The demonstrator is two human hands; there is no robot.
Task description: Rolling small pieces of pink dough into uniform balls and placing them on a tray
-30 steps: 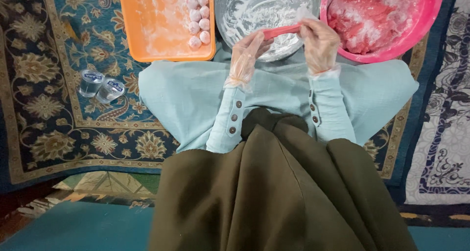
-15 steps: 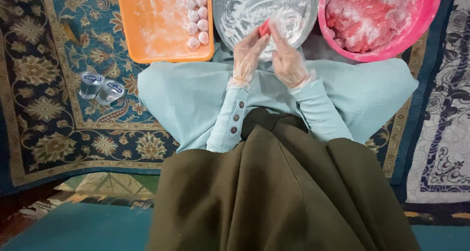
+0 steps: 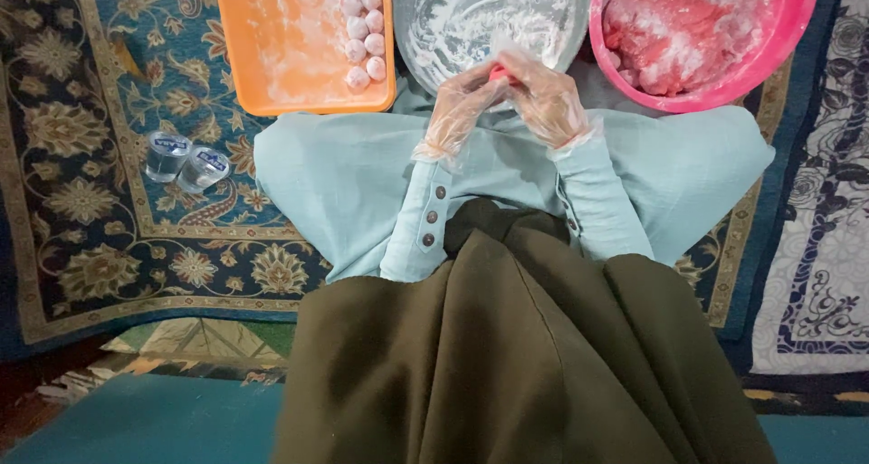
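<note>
I logged both gloved hands, left hand [image 3: 462,111] and right hand [image 3: 546,102], fingers clenched together around a small red lump of meat [image 3: 499,73], near the floured round metal bowl [image 3: 434,11].

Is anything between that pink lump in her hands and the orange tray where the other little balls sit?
Nothing visible does. The pink lump is pressed between the left hand and right hand, just below the floured metal bowl. The orange tray lies to the left, with only pale blue cloth between.

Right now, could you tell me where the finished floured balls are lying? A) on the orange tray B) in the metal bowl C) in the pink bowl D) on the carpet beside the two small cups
A: the balls sit in rows on the orange tray's right side.
</note>
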